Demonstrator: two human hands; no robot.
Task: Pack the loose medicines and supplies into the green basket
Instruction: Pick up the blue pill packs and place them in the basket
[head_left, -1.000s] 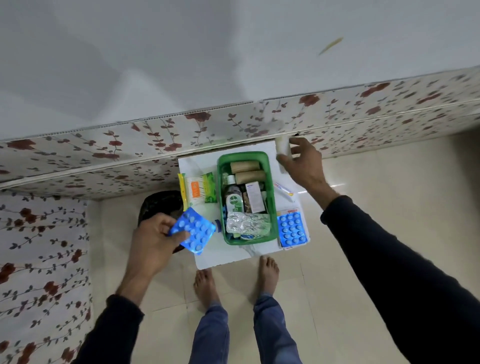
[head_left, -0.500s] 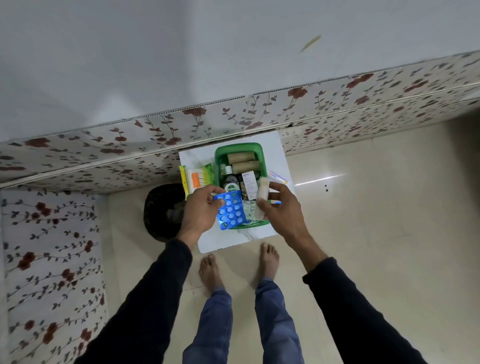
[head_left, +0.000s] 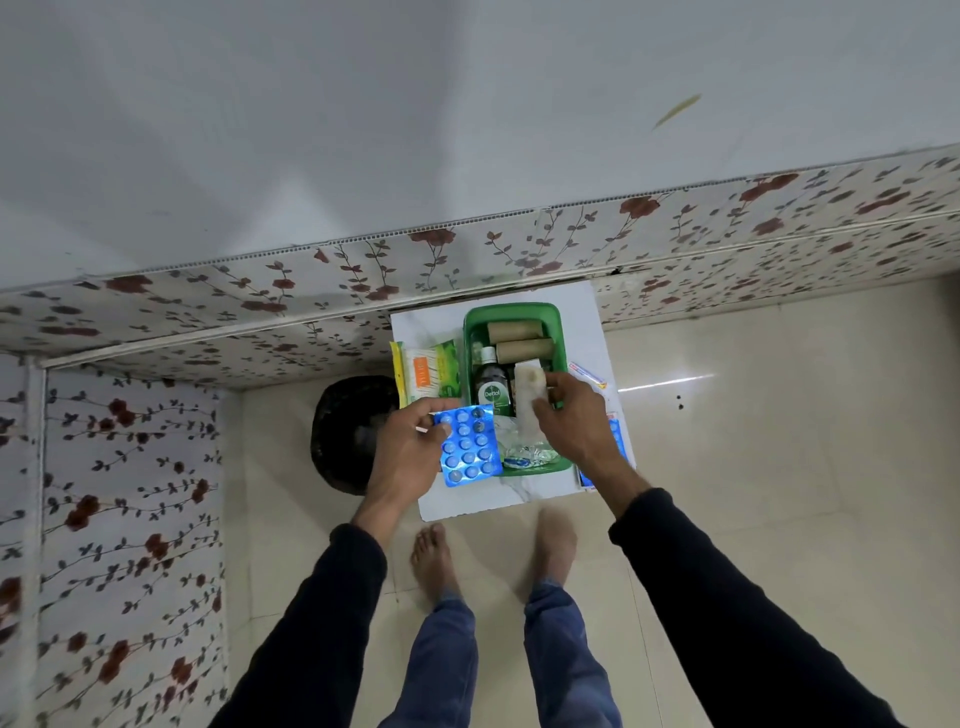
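Observation:
The green basket (head_left: 470, 332) stands on a small white table (head_left: 431, 322). Inside it lie two brown rolls (head_left: 519, 338), a dark Dettol bottle (head_left: 491, 387) and silver blister packs (head_left: 511, 447). My left hand (head_left: 410, 449) holds a blue blister strip (head_left: 467, 447) over the basket's near-left corner. My right hand (head_left: 574, 421) grips a white bandage roll (head_left: 530, 395) just above the basket's contents. A second blue blister strip (head_left: 615, 436) lies right of the basket, mostly hidden by my right hand.
A yellow-green packet of cotton buds (head_left: 428, 371) lies left of the basket. A small tube (head_left: 587, 374) rests at its right. A black bin (head_left: 345, 436) stands on the floor left of the table. My bare feet (head_left: 431, 558) are at the table's front edge.
My right hand brought the white roll from the table's far right corner to over the basket. My left hand carried the blue strip from the left to the basket's near edge.

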